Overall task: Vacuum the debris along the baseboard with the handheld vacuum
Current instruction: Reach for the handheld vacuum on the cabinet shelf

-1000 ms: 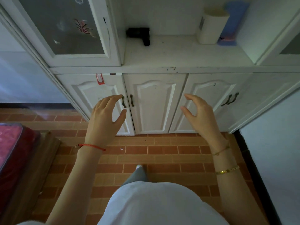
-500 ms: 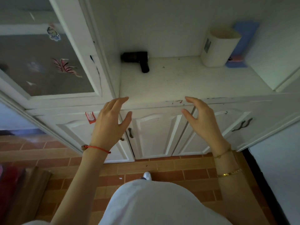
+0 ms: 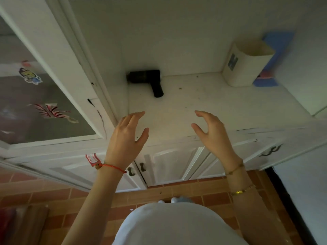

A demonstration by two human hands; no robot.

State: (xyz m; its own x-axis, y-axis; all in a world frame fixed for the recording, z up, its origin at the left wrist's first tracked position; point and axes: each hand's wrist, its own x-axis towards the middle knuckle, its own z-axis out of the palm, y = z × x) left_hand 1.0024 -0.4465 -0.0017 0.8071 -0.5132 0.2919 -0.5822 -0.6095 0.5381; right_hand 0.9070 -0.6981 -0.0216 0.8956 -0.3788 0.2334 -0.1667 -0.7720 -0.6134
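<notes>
Two hands hang over the shelf (image 3: 221, 106), holding nothing. Left of the cup (image 3: 247, 62), at the back, lies the vacuum (image 3: 146, 80). Left hand (image 3: 123, 138) and right hand (image 3: 212, 131) have loose fingers. Best to reach in and grab the handle firmly.

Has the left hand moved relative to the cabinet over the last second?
Yes. The left hand has risen from in front of the lower cabinet doors to above the countertop, closer to the handheld vacuum; it is open and holds nothing.
</notes>
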